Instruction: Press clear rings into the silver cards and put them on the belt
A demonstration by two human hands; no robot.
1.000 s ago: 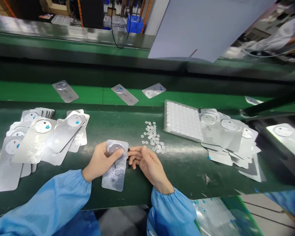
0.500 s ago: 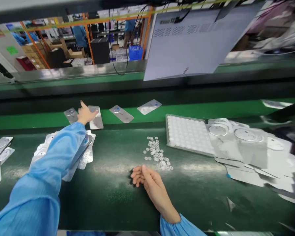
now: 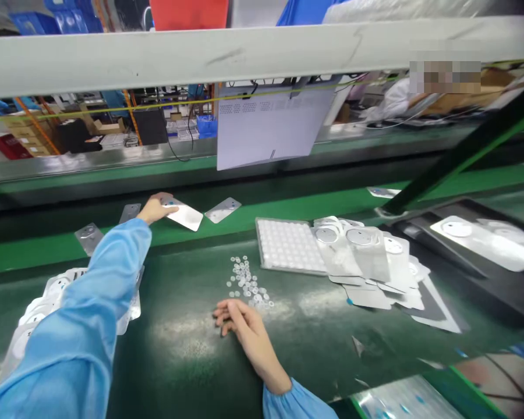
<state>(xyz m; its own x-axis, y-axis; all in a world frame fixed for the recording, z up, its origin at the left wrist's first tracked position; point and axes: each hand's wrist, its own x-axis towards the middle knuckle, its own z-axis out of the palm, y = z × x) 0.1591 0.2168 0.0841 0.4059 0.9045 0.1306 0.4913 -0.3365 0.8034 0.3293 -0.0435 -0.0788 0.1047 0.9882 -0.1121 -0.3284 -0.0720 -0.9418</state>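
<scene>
My left hand (image 3: 154, 208) is stretched far out over the green conveyor belt (image 3: 288, 205), its fingers lying on the near end of a silver plate (image 3: 184, 215) on the belt. Whether it grips the plate I cannot make out. More silver plates (image 3: 223, 210) lie on the belt on both sides of it. My right hand (image 3: 238, 319) rests on the dark green bench (image 3: 192, 343) with its fingers loosely curled, just below a scatter of small clear discs (image 3: 247, 281). What, if anything, it pinches is hidden.
A white dimpled tray (image 3: 288, 245) lies right of the discs, partly under a heap of silver plates (image 3: 371, 256). Another pile of plates (image 3: 39, 311) sits at the left under my sleeve. A black tray (image 3: 484, 244) with plates stands at the far right. A grey sheet (image 3: 266, 125) hangs above the belt.
My left hand carried the silver plate from the bench out onto the belt and now lies on one there. The right hand stayed on the bench. My view rose and swung right.
</scene>
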